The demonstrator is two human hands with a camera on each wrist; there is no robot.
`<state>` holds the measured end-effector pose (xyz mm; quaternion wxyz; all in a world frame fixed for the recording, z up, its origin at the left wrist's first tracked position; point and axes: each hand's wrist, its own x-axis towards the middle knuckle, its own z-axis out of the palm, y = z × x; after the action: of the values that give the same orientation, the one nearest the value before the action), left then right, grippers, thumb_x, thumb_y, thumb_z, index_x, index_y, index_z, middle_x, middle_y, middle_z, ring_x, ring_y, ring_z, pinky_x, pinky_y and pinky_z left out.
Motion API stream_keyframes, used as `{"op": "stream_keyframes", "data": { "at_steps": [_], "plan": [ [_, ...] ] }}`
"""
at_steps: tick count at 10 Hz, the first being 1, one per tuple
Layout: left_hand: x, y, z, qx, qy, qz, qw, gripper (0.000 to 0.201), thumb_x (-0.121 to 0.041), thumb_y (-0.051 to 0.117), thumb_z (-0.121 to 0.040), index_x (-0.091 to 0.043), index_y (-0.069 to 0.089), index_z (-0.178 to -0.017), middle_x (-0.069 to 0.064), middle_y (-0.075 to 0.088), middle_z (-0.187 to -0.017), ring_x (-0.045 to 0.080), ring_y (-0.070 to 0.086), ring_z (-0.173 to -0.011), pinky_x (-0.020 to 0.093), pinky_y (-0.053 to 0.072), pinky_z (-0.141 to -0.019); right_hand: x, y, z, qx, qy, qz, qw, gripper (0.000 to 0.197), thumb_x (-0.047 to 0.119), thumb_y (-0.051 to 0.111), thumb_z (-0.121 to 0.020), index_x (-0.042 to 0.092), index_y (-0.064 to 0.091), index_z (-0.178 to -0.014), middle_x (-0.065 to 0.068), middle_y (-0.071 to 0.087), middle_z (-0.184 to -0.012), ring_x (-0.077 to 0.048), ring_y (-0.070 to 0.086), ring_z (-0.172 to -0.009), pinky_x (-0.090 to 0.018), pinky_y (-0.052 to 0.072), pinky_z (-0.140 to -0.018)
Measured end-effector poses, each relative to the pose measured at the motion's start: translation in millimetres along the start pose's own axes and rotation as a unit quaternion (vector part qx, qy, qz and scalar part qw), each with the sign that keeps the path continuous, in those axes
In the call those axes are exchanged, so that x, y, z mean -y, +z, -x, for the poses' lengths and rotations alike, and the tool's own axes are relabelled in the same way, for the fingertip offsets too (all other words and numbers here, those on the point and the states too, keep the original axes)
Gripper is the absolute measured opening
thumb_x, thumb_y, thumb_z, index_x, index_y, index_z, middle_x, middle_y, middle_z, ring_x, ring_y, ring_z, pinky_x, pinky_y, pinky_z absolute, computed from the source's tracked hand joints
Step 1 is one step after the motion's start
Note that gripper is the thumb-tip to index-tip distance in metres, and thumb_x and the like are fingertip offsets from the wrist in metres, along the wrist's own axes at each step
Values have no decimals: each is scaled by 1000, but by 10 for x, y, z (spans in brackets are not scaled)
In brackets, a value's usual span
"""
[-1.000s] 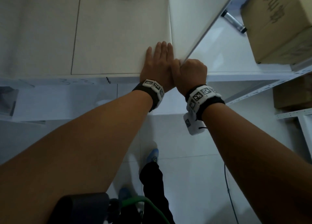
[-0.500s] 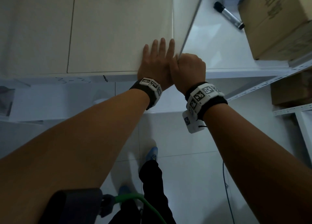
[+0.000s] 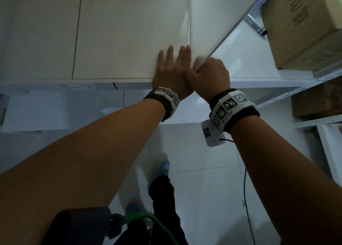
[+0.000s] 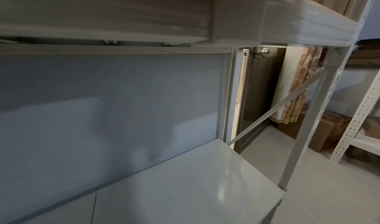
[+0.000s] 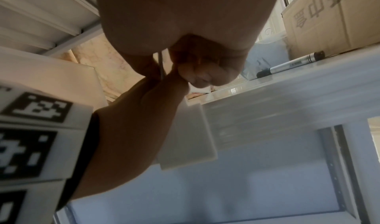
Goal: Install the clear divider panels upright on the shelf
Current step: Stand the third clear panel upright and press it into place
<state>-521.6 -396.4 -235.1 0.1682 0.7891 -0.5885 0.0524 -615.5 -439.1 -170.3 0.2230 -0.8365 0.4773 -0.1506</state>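
In the head view a pale translucent divider panel rises from the white shelf and leans to the right. My right hand grips its near bottom corner in a fist. The right wrist view shows those fingers curled round the thin panel edge. My left hand lies flat, fingers straight, on another panel that lies on the shelf, just left of the tilted one. A white clip piece hangs over the shelf's front lip below both hands, and the left wrist view shows it as a white block.
A cardboard box and a marker pen sit on the shelf to the right of the panel. More flat panels lie to the left. A lower shelf is underneath. A cable runs over the tiled floor.
Half a second ago the panel stood nearly edge-on to me; now it leans right again, as it did a second ago. Both hands have stayed at the shelf's front edge.
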Motion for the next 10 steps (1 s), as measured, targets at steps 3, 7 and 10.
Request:
{"op": "stream_keyframes", "data": {
  "at_steps": [3, 7, 10],
  "plan": [
    [10, -36, 21, -2, -5, 3, 1000, 81, -62, 26, -92, -1, 48, -140, 18, 52, -143, 43, 44, -135, 59, 30, -112, 69, -117, -178, 54, 5, -38, 998, 24, 3, 61, -73, 9, 49, -53, 1, 46, -49, -16, 38, -42, -19, 28, -43],
    [24, -15, 13, 7, -3, -21, 1000, 86, -70, 33, -88, -1, 54, -135, 18, 51, -144, 42, 42, -136, 59, 28, -113, 63, -188, -143, 44, 27, -84, 995, 25, 18, 46, -91, 3, 55, -73, -23, 66, -83, -34, 59, -74, -25, 41, -59],
    [5, -53, 25, 9, -28, -26, 999, 92, -70, 22, -86, 2, 47, -139, 23, 33, -155, 37, 40, -139, 54, 28, -114, 119, -105, -162, 17, -2, -78, 997, 30, 12, 45, -80, -11, 60, -70, -23, 64, -67, -36, 61, -63, -43, 52, -62]
  ]
}}
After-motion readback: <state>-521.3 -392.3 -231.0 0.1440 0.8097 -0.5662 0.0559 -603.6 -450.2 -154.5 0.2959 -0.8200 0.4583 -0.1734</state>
